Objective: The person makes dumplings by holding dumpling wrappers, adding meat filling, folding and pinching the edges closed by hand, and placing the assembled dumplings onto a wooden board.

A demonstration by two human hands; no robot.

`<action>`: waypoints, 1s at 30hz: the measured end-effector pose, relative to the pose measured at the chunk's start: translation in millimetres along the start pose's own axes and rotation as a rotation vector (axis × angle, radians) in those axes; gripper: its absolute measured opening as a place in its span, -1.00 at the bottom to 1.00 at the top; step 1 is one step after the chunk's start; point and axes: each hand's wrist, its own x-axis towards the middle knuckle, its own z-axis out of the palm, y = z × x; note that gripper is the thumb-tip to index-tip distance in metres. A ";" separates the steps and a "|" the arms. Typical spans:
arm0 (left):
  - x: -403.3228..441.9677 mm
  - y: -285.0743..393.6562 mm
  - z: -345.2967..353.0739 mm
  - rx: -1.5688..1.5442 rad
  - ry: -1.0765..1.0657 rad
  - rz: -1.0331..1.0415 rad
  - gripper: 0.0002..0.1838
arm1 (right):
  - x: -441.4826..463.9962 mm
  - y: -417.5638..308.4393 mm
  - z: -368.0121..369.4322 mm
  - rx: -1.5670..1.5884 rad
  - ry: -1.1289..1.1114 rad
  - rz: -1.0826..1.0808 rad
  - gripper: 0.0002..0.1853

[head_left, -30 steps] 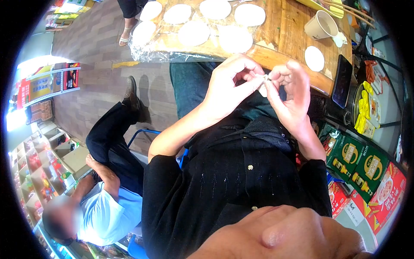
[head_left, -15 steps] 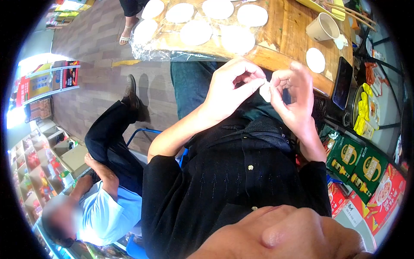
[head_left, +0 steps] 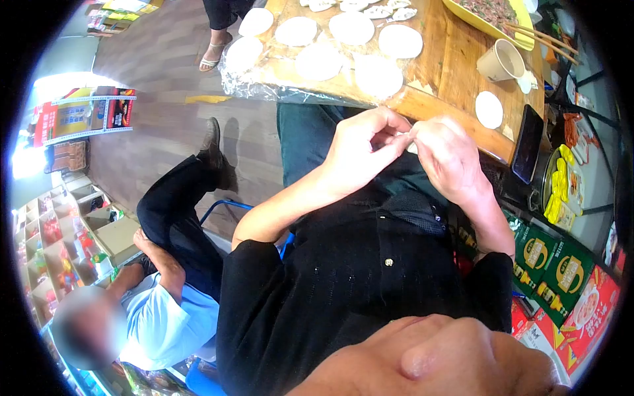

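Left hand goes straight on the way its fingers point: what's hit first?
The right hand, most likely: its fingertips are right by those of the left hand, at the white piece. Depth unclear, so contact isn't certain.

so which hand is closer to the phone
Right. The right hand is just left of the phone, with a gap between; the left hand is farther left, on the right hand's far side.
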 end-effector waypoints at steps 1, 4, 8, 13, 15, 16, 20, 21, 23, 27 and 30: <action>0.4 0.6 0.3 0.030 0.004 -0.004 -0.91 | 2.3 1.5 -0.1 -0.002 0.003 -0.006 -0.47; 4.6 -3.8 2.6 0.194 0.070 0.100 -0.94 | 3.0 7.8 0.6 -0.051 -0.027 -0.086 -0.46; 15.0 -18.3 -3.1 -0.086 0.122 -0.063 -0.92 | 8.3 -0.8 6.7 0.007 0.101 0.242 -0.48; 21.2 -18.1 -2.7 -0.334 0.178 -0.041 -0.79 | 1.1 3.1 23.9 0.761 0.222 0.702 -0.53; 20.6 -21.6 -3.4 -0.356 0.158 -0.047 -0.76 | -1.7 7.2 32.6 0.885 0.220 0.701 -0.60; 21.0 -25.3 -5.9 -0.281 0.123 -0.024 -0.74 | -4.4 11.2 38.0 0.930 0.240 0.717 -0.65; 22.5 -23.0 -8.3 -0.161 0.096 -0.008 -0.79 | -6.2 15.0 44.5 1.130 0.302 0.748 -0.77; 22.4 -21.5 -9.4 -0.151 0.100 -0.003 -0.79 | -6.2 14.8 45.1 1.136 0.302 0.737 -0.77; 24.9 -17.7 -13.3 0.048 0.070 -0.045 -0.85 | -4.8 14.7 43.8 1.005 0.266 0.784 -0.81; 27.1 -15.5 -13.5 0.263 0.136 0.197 -0.91 | -3.9 10.4 44.0 0.859 0.287 0.725 -0.87; 29.0 -5.4 -20.7 0.493 0.052 0.280 -0.88 | -3.2 10.7 43.8 0.840 0.305 0.698 -0.84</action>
